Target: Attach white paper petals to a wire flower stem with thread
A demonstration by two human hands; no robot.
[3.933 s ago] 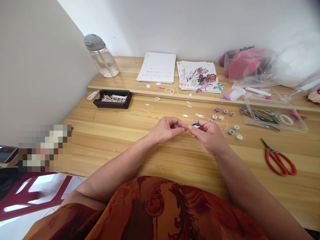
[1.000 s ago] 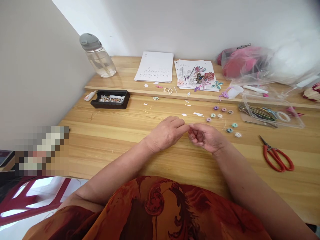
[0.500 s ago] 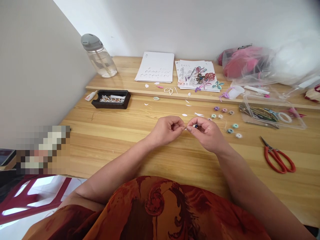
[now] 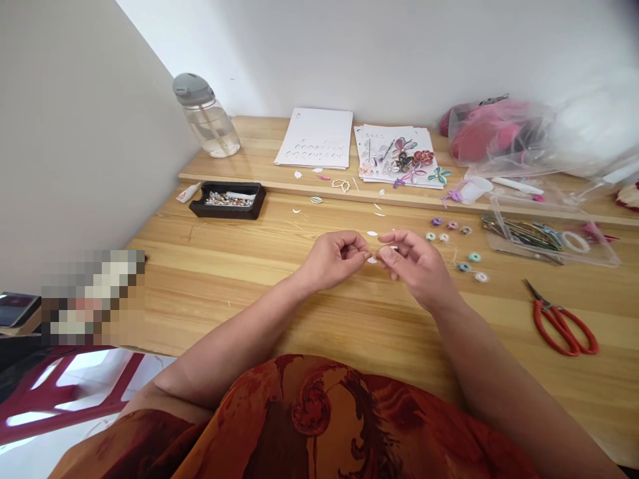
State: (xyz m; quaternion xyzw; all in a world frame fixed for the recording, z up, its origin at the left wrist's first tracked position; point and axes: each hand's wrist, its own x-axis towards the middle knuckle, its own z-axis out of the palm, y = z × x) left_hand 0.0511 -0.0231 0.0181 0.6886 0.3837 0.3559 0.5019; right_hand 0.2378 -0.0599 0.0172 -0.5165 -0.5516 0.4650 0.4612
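Over the middle of the wooden table (image 4: 200, 273), my left hand (image 4: 339, 259) is closed in a pinch; the thing between its fingertips is too small to make out. Just to its right, my right hand (image 4: 412, 266) has thumb and forefinger curled together, with a small dark and white bit showing behind them that I cannot name. A narrow gap lies between the two sets of fingertips. Below that gap a white paper piece (image 4: 372, 260) shows, and a white leaf-shaped piece (image 4: 372, 233) lies just beyond the hands. Several thread bobbins (image 4: 464, 267) are to the right of my right hand.
Red-handled scissors (image 4: 564, 326) lie at right, near a clear plastic box (image 4: 599, 253) of tools. A black tray (image 4: 227, 211) of beads and a water bottle (image 4: 212, 126) stand at left. Paper sheets (image 4: 319, 123) and flower ornaments (image 4: 414, 173) rest on the raised shelf.
My right hand's fingertips have moved slightly apart from my left hand's, and its fingers have lifted and loosened. The left hand keeps its pinch. The whole view has shifted slightly.
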